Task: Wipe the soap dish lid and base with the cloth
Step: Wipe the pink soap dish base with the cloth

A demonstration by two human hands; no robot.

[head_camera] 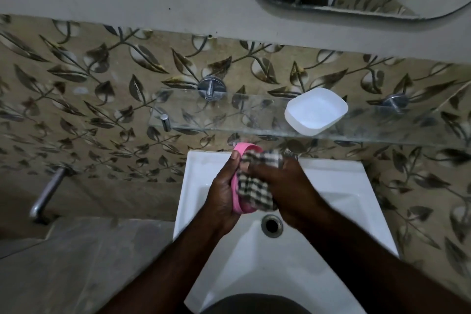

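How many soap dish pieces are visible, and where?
2. The pink piece is held by the left hand above the sink, with the checked cloth pressed on it. The white piece sits on the glass shelf.

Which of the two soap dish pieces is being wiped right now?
The pink piece, gripped by the left hand over the sink, with the right hand holding the checked cloth against it. The white piece sits untouched on the glass shelf.

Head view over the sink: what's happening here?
Over the white sink, the left hand grips the pink soap dish part while the right hand holds a checked cloth against it. The white soap dish part sits open side up on the glass shelf, untouched.
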